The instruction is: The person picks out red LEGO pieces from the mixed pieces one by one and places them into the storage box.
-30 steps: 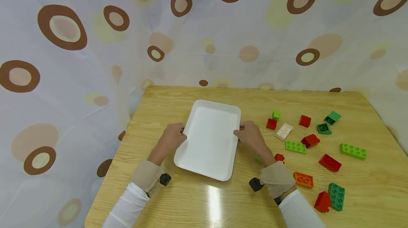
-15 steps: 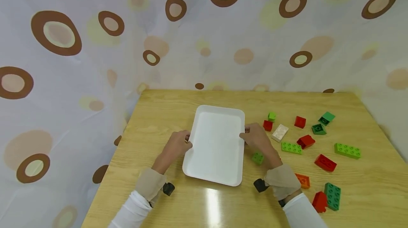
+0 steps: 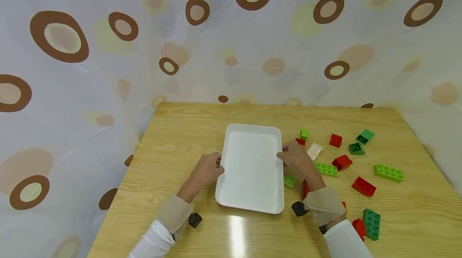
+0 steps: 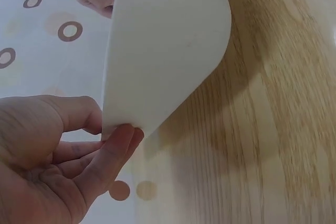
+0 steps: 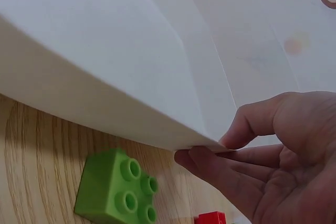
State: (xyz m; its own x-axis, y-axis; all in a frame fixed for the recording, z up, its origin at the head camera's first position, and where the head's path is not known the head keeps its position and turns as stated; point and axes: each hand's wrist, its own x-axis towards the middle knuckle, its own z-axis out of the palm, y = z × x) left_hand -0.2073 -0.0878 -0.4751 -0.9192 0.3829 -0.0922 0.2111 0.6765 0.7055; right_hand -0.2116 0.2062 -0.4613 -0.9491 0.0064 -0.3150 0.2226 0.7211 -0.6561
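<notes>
A white rectangular tray [image 3: 252, 170] with low walls is held between both hands above the wooden table, its inside bare. My left hand [image 3: 206, 170] pinches its left long side, thumb over the rim and fingers beneath, as the left wrist view shows up close on the tray's wall [image 4: 157, 51]. On the opposite side, my right hand [image 3: 296, 156] pinches the right rim in the same way. Just below that grip, a green toy brick [image 5: 115, 187] with round studs lies on the table in the right wrist view.
Several loose toy bricks lie to the right: a red brick [image 3: 363, 186], a long light green brick [image 3: 388, 172], a dark green brick [image 3: 371, 224], a white brick [image 3: 315, 151]. A spotted curtain [image 3: 202, 49] hangs behind the wooden table [image 3: 180, 130].
Both hands have carried the tray a little to the right, toward the bricks, and its tilt in view has straightened slightly. The head view has shifted a little. Both grips stay the same.
</notes>
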